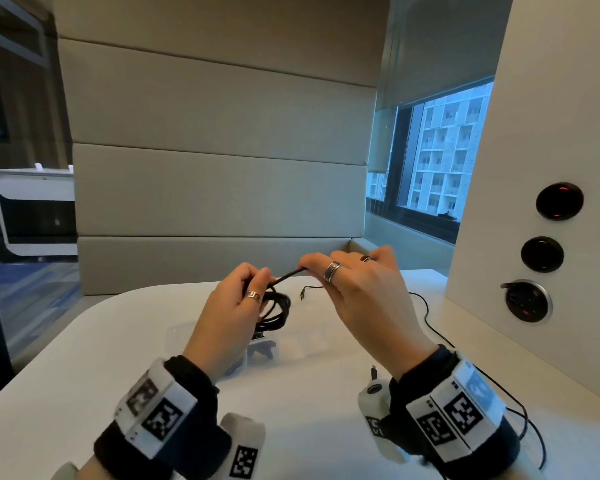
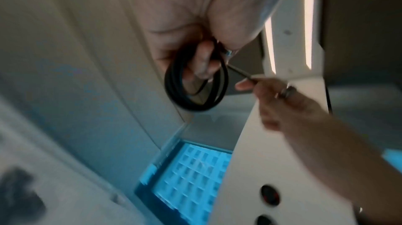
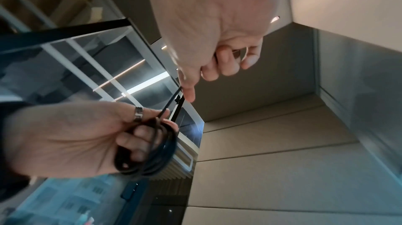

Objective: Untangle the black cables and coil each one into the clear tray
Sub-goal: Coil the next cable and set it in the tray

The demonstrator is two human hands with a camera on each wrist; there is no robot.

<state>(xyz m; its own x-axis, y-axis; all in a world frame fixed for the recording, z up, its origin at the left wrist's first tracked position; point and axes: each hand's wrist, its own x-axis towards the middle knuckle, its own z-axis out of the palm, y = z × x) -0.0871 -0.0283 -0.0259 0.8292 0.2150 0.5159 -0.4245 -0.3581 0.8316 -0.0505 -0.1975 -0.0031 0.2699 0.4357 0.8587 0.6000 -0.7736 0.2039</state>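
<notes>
midway, the left hand (image 1: 234,306) is gripping a coiled cable (image 1: 278,306), the right hand (image 1: 357,289) is pinching its tail at frame centre, while another cable (image 1: 430,323) is lying loose at right, outside the clear tray (image 1: 309,344).

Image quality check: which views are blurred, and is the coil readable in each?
Head view: sharp, wide-angle bending at the edges; coil readable in the left hand.
Left wrist view: motion-blurred, blue cast at the bottom; coil outline still clear.
Right wrist view: softer blur; right hand and coil legible.

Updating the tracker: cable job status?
Done: something dark already lies in the clear tray, details unclear. In hand: left hand holds a coil, right hand pinches its free end. Left: another black cable lies loose on the table.
</notes>
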